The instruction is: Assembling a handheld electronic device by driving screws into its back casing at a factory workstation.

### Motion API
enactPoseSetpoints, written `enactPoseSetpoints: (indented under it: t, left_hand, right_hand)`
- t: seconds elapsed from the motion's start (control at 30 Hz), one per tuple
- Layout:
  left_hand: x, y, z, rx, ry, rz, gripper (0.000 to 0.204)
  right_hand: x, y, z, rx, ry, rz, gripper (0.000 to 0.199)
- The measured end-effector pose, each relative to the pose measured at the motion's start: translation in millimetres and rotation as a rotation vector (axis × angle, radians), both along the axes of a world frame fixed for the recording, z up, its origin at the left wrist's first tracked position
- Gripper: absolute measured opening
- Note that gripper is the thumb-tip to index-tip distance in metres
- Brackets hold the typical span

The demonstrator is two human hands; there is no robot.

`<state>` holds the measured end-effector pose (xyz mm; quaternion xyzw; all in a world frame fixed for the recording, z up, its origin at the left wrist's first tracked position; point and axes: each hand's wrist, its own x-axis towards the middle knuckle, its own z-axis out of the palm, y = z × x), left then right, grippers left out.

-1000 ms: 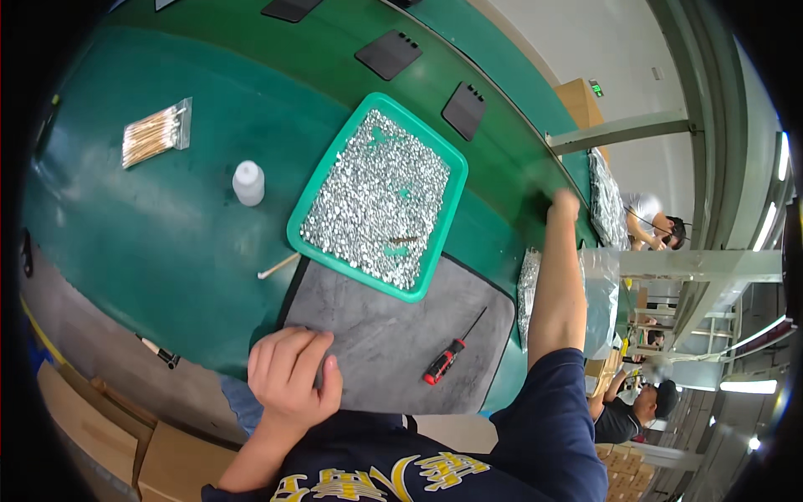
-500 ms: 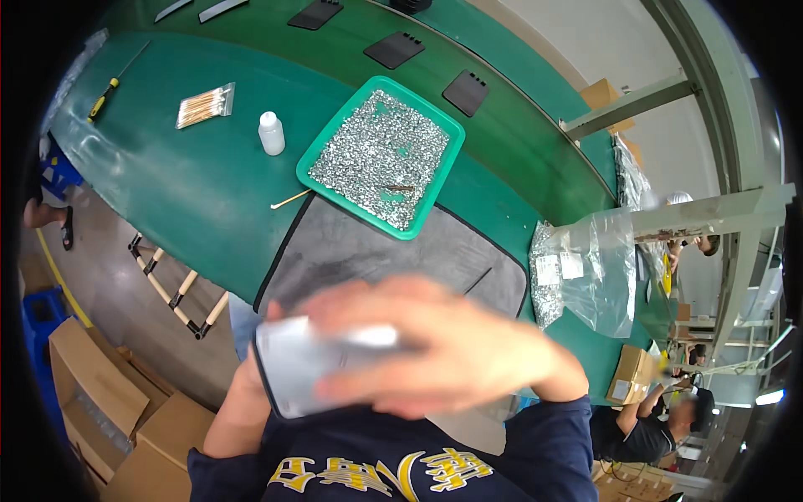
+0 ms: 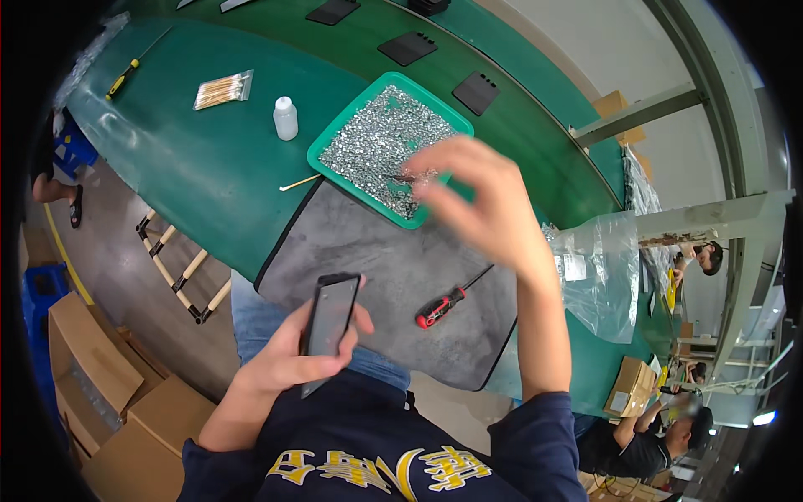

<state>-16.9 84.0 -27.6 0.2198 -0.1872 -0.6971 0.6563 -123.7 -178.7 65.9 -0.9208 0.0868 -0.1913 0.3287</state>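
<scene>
Tray [image 3: 360, 191] partly hidden by blurred right hand [image 3: 483, 199].

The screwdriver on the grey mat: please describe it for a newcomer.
On the green table, a grey mat lies below the green tray in the picture. The screwdriver rests on the mat's right half, shaft toward upper right. Its red and black handle sets it apart from the yellow-handled one at upper left.
</scene>
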Motion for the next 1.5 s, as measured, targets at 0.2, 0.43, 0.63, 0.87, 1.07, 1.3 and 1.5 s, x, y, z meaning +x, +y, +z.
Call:
enactPoseSetpoints:
  t: [0.2, 0.43, 0.63, 0.87, 1.07, 1.3, 1.5]
  left_hand:
    - [-22.4, -25.1, -41.9, -0.298, 1.029, -0.138, 0.073]
    - [-20.2, -14.1, 5.3, 0.051, 0.454, 0.27, 0.057]
    - [-1.4, -26.4, 27.4, 0.16, -0.082, 0.098, 0.038]
    - [12.4, -50.3, 53.9, 0.076, -1.236, -0.142, 0.029]
    - [-3.8, -68.3, 20.4, -0.114, -1.722, 0.287, 0.017]
    - [2.3, -56.6, 29.0, 0.035, -1.939, 0.223, 0.016]
    - [2.5, -60.4, 21.9, 0.033, -1.996, 0.337, 0.01]
  right_hand:
    - [28.3, -49.6, -73.7, -0.303, 0.043, -0.234, 0.019]
    - [39.2, -54.7, -84.8, -0.294, 0.191, -0.251, 0.017]
    - [46.1, -60.2, -90.1, -0.275, 0.196, -0.267, 0.017]
    - [39.8, -51.8, -80.5, -0.087, 0.091, -0.331, 0.019]
    - [22.4, -50.2, -74.7, 0.171, 0.118, -0.396, 0.02]
    - [-6.8, -19.4, -60.2, 0.515, -0.008, -0.36, 0.018]
    - [-30.8, 19.0, -49.1, 0.668, -0.006, -0.289, 0.019]
